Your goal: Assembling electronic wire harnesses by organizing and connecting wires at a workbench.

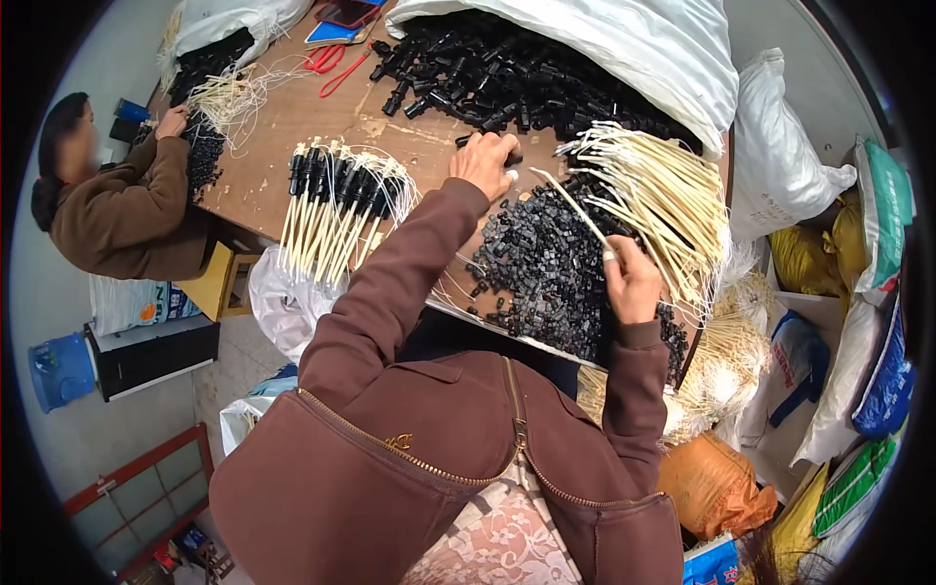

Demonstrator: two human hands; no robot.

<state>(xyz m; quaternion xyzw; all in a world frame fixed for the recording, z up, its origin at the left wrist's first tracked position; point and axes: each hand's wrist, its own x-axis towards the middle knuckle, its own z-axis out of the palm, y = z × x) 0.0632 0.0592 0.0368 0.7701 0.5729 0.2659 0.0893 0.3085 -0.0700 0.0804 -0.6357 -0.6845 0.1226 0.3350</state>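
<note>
My left hand [482, 164] is closed near the far pile, with a black plastic piece [514, 159] showing at its fingertips. Between the fingers of my right hand [632, 281] is a thin cream-coloured rod [577, 209], its pale tip slanting up toward the left hand. Below and between both hands spreads a heap of small black plastic pieces [546, 263]. Beyond the left hand, longer black tubular fittings [468, 73] spill from a white sack [643, 39]. Beside the right hand lies a thick bundle of similar cream rods [663, 195] with white tips.
Left of my left arm, several rods with black fittings [336, 190] lie in a row on the brown table [273, 127]. Red-handled scissors [325, 58] lie farther back. Another person [127, 200] works at the left edge. Filled sacks [780, 156] line the right wall.
</note>
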